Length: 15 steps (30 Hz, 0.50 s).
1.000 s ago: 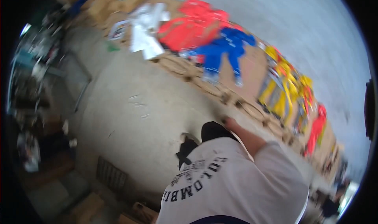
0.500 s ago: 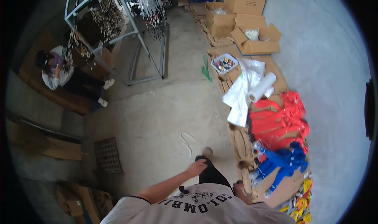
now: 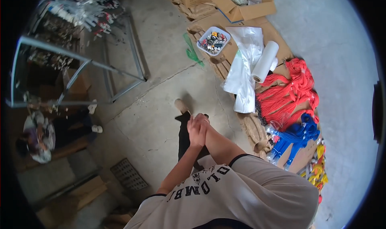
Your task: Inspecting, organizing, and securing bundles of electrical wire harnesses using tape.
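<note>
Your head cam's the left one of the pair, up on your head, aimed steeply down. Your T-shirt [image 3: 261, 184] is super close at the bottom, your hands [image 3: 197, 131] sit mid-frame, and the floor [image 3: 152, 104] is farther off. Fisheye's wide enough to grab the metal rack [image 3: 40, 45] left and cardboard [image 3: 278, 32] right.

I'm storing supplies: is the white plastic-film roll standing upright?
No, the white plastic-film roll lies on its side near the red cable bundles.
</note>
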Motion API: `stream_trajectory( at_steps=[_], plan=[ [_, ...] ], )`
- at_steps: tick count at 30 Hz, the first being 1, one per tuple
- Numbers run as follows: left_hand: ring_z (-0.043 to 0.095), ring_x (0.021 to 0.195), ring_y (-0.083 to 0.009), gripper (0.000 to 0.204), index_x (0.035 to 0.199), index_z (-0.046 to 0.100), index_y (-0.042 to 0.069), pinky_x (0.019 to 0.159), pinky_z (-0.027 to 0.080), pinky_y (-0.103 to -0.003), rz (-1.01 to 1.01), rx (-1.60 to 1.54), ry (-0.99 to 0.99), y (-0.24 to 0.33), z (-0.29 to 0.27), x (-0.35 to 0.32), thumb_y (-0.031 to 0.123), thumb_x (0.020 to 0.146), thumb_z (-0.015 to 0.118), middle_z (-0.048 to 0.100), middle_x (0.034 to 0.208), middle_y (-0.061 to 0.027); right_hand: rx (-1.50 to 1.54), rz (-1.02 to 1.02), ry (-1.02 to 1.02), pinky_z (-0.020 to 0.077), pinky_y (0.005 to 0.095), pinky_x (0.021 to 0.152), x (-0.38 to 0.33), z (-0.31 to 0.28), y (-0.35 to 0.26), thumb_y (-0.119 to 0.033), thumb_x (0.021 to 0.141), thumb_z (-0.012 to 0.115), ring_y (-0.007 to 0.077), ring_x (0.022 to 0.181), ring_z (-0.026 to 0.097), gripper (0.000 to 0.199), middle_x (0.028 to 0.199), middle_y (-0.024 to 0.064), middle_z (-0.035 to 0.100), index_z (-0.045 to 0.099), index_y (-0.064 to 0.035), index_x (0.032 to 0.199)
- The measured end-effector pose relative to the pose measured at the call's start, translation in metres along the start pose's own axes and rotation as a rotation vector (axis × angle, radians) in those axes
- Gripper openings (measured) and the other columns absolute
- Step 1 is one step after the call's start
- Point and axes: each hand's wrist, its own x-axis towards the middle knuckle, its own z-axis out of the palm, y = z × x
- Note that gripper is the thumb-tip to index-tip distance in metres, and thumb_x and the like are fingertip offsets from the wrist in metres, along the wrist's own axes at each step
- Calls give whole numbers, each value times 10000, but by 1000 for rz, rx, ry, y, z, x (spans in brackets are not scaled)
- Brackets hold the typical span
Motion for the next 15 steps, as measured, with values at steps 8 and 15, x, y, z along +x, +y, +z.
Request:
stream_trajectory(
  at_steps=[8,15],
  plan=[
    [528,1094,-310,323,1141,569,-7,921,405,-423,449,-609,-282,66,-97,188,192,886,580,574,1130,-187,-372,-115,55,431,435,604,209,82,-98,-389,822,513,238,695,498,214,681,9,473,472,-179,806],
    [518,1179,-277,318,1073,641,73,1072,289,-501,606,-282,-604,39,-185,406,327,955,490,610,1141,-114,697,408,-466,473,398,659,378,280,-35,-302,828,530,181,701,526,148,643,12,462,504,-168,770]
  ],
)
